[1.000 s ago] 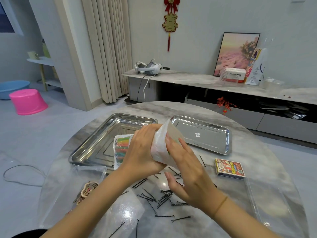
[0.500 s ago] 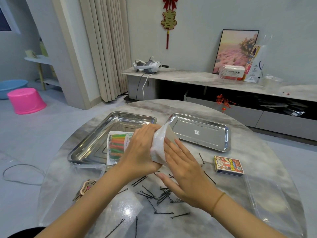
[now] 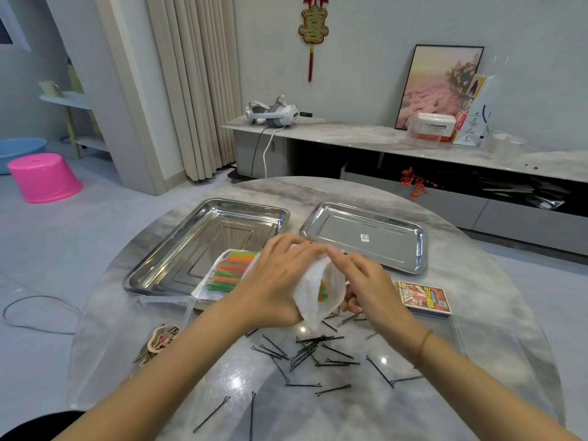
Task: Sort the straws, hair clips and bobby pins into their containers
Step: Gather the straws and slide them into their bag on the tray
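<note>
Loose bobby pins (image 3: 311,351) lie scattered on the near table (image 3: 477,297), and above them the left hand (image 3: 276,281) grips the straw bag (image 3: 321,291) to steady it while the right hand (image 3: 366,288) pinches its rim, likely widening the mouth, the bag's far end over 1 of 2 steel trays (image 3: 197,243).

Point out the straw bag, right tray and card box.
straw bag (image 3: 230,272): head view, clear end showing coloured straws.
right tray (image 3: 391,251): head view, bare floor.
card box (image 3: 424,296): head view, printed top.
</note>
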`<action>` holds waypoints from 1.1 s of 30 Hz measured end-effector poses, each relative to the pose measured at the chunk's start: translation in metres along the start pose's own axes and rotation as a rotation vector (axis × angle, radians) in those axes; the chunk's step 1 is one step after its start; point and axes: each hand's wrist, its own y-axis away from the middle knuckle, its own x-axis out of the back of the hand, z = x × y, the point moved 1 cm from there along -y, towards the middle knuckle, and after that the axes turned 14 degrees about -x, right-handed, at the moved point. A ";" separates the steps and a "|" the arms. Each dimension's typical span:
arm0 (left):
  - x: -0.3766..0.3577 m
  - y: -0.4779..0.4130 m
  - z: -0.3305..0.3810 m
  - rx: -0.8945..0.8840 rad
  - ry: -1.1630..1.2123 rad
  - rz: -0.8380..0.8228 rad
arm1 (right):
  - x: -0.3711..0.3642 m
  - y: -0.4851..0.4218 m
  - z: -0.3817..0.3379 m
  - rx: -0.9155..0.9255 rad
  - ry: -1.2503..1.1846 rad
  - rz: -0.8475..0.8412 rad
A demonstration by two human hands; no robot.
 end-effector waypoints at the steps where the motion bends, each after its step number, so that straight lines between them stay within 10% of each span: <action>1: -0.004 0.000 0.001 -0.025 -0.004 -0.026 | 0.006 -0.001 -0.001 -0.055 0.046 -0.046; 9: -0.022 0.005 0.000 -0.011 -0.074 -0.049 | 0.027 -0.001 0.000 -0.379 -0.073 -0.381; 13: -0.020 0.013 0.003 0.306 -0.080 0.002 | 0.021 -0.010 0.008 -0.468 -0.385 -0.328; 18: -0.001 0.027 -0.006 0.866 0.302 0.049 | 0.015 -0.007 0.013 -0.689 -0.868 -0.367; 24: 0.008 0.027 0.002 1.308 0.811 0.097 | -0.003 -0.008 0.019 -0.674 -0.908 -0.318; 28: 0.005 0.035 0.016 1.348 1.338 -0.159 | -0.017 -0.011 0.030 -0.558 -0.587 -0.211; 33: 0.006 0.035 0.013 1.388 1.785 0.287 | -0.022 -0.014 0.030 -0.389 -0.459 -0.120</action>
